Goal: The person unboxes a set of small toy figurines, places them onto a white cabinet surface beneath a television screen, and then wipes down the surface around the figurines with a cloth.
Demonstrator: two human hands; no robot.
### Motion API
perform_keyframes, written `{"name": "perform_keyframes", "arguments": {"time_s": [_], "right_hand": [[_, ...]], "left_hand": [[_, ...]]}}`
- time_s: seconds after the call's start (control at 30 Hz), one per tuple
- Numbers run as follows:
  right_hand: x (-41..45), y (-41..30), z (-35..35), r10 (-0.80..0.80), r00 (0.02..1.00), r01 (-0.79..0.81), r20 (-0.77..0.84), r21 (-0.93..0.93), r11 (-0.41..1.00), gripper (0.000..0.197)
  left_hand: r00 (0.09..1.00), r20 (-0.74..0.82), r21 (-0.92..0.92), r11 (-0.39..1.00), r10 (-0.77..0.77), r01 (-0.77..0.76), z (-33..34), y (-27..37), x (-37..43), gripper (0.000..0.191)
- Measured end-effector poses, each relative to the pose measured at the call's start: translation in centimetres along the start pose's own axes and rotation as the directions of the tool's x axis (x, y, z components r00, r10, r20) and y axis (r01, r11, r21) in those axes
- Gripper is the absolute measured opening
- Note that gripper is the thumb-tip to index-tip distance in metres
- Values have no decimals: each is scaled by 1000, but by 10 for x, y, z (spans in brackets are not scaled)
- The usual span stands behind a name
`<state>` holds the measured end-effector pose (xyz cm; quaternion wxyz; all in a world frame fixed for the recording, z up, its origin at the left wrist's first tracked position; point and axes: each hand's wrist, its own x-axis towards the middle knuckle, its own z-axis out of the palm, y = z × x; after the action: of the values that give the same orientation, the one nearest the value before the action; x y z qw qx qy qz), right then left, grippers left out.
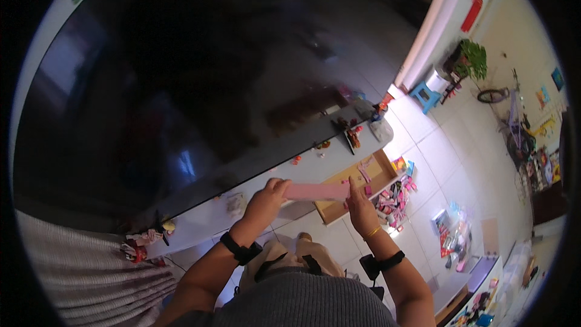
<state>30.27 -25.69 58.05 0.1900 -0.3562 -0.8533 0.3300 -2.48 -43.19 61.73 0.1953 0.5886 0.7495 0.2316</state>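
A flat pink strip [317, 191], perhaps a folded cloth or a thin box, is stretched level between my two hands. My left hand [268, 200] grips its left end, and the fingers of my right hand [360, 204] hold the right end. Behind the strip is an open wooden drawer [333, 214] pulled out from a long white TV cabinet [290, 175]. A few small pink pieces [364, 172] lie inside the drawer. What the strip is made of cannot be made out.
A large dark television screen [181, 100] stands behind the cabinet top. Small figurines [353, 136] and a clear bag [380, 131] sit on it. Pink items [394, 200] are heaped beside the drawer. Plastic packaging [456, 231] lies on the tiled floor [435, 172]. A curtain [100, 268] hangs left.
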Motion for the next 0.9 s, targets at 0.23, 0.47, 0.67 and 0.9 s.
{"name": "perform_keyframes", "arguments": {"time_s": [0.23, 0.47, 0.67, 0.9], "right_hand": [[-1, -41, 83, -109, 972, 119, 206, -39, 992, 96], [-22, -116, 199, -333, 890, 377, 310, -92, 922, 95], [-55, -237, 274, -344, 866, 395, 363, -76, 915, 91], [-112, -335, 346, -427, 798, 500, 424, -73, 863, 81]], "left_hand": [[996, -15, -25, 995, -92, 92, -23, -72, -106, 59], [976, -134, -15, 985, -170, 169, -62, -150, -256, 54], [927, -261, -18, 962, -269, 274, -109, -203, -386, 54], [911, -352, 37, 970, -213, 241, -146, -252, -514, 48]]}}
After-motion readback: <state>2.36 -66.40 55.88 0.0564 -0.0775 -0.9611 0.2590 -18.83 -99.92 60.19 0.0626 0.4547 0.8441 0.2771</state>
